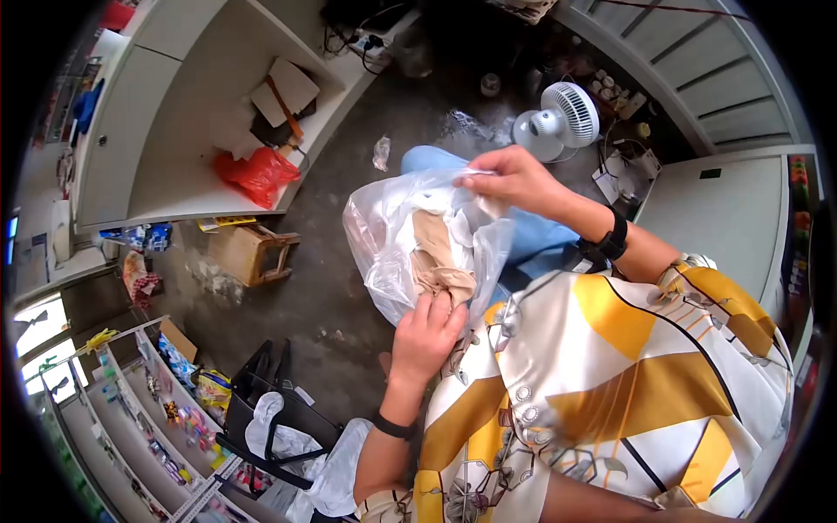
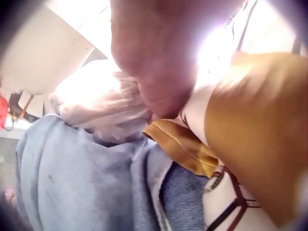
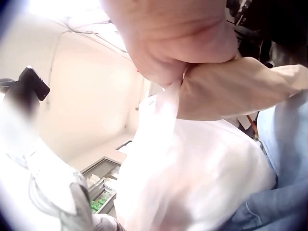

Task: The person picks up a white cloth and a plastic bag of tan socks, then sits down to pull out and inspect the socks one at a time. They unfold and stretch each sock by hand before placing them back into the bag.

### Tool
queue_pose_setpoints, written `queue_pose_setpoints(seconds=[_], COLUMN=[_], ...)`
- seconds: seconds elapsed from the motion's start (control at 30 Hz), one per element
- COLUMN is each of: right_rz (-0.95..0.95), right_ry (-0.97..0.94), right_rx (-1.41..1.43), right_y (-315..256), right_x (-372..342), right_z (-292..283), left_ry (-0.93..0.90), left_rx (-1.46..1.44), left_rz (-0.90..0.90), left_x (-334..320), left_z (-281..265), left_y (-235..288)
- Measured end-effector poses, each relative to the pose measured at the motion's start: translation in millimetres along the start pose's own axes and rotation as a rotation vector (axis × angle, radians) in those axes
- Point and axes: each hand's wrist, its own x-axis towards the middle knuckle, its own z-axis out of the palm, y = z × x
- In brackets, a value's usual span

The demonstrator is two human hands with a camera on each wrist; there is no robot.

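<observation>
A translucent white plastic bag (image 1: 366, 240) sits against the person's light blue jeans (image 1: 539, 244), beside the glossy shirt (image 1: 628, 349) patterned in white, gold and brown. Its mouth is spread, and crumpled beige cloth (image 1: 433, 234) lies inside with some white material (image 1: 462, 231) around it. The right hand (image 1: 516, 179), with a black watch (image 1: 617, 237) on its wrist, has a narrow grip: thumb and fingers pinch the bag's rim at the upper side. In the right wrist view a soft beige fold (image 3: 231, 89) comes out from under that hand, next to the pinched plastic. The left hand (image 1: 425, 338), above a black wristband (image 1: 395, 427), reaches over the bag's lower edge, its fingers bent onto the beige cloth in a narrow grip (the tips themselves are sunk in the folds, so their exact hold is hard to read).

On the grey floor (image 1: 336, 288) stand a white fan (image 1: 575, 113) beyond the right hand and a small wooden stool (image 1: 248, 253) off to the left. A bright red plastic bag (image 1: 259, 174) rests in a pale open cabinet (image 1: 183, 166). Low shelves (image 1: 131, 418) of colourful small packets run along the lower left, beside a black folding chair (image 1: 288, 427).
</observation>
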Motion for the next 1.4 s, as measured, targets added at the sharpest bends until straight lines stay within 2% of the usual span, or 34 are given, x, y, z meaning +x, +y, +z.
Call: queue_pose_setpoints(seconds=[0.1,0.2,0.3,0.33,0.37,0.43,0.53,0.6,0.67,0.8,0.9,0.93,1.0,1.03,1.07,1.17,1.2,1.3,1.33,1.4], right_rz=[-0.054,-0.038,-0.063,-0.09,-0.116,-0.176,-0.229,-0.246,-0.329,-0.352,-0.387,-0.356,-0.279,-0.299,-0.32,-0.295,-0.294,-0.304,-0.31,-0.321], right_ry=[0.077,0.151,0.181,0.192,0.202,0.205,0.154,0.11,0.144,0.177,0.189,0.201,0.23,0.232,0.234,0.233,0.231,0.234,0.234,0.241], right_rx=[-0.219,-0.167,-0.212,-0.203,-0.196,-0.203,-0.236,-0.256,-0.353,-0.341,-0.365,-0.359,-0.347,-0.323,-0.297,-0.259,-0.237,-0.244,-0.261,-0.251], right_y=[-0.8,16.7,29.7,28.6,23.3,14.9,11.6,5.7,0.9,13.0,11.0,7.1,1.9,7.2,14.8,22.9,23.0,16.8,13.9,13.1], right_x=[-24.2,-36.1,-35.3,-41.8,-47.5,-54.3,-59.1,-61.7,-61.6,-66.1,-66.8,-68.5,-77.0,-77.3,-75.1,-77.0,-78.4,-86.2,-88.4,-92.8], right_z=[-9.7,-17.4,-21.9,-21.3,-18.9,-14.4,-6.3,-2.4,-5.7,0.5,-0.2,-2.0,-7.4,-11.1,-16.1,-20.9,-20.6,-20.3,-19.9,-17.9], left_ry=[-0.128,-0.297,-0.342,-0.331,-0.161,-0.006,0.032,-0.067,-0.122,0.124,0.281,0.242,-0.061,-0.215,-0.295,-0.319,-0.271,-0.246,-0.115,-0.03], left_rx=[-0.061,-0.201,-0.309,-0.44,-0.459,-0.382,-0.175,-0.167,-0.141,-0.214,-0.174,-0.267,-0.546,-0.684,-0.735,-0.844,-0.825,-0.627,-0.472,-0.271], left_rz=[-0.139,-0.323,-0.22,-0.327,-0.3,-0.386,-0.605,-0.594,-0.601,-0.49,-0.378,-0.364,-0.288,-0.248,-0.293,-0.216,-0.198,-0.547,-0.523,-0.316], left_x=[9.0,20.1,13.2,17.4,23.1,42.1,65.1,46.0,42.3,33.0,33.0,33.0,34.9,36.8,39.7,44.2,45.7,69.1,79.5,86.8], left_z=[-0.9,-16.8,-44.4,-55.2,-61.9,-70.0,-37.6,-10.7,-3.3,-26.7,-8.6,-3.4,5.6,7.6,6.1,0.5,-2.8,-37.6,-43.8,-27.9], left_y=[28.4,44.2,30.4,32.1,32.5,33.6,33.8,33.8,42.1,95.2,94.6,92.7,85.6,83.8,81.2,62.3,59.5,63.6,66.5,55.0])
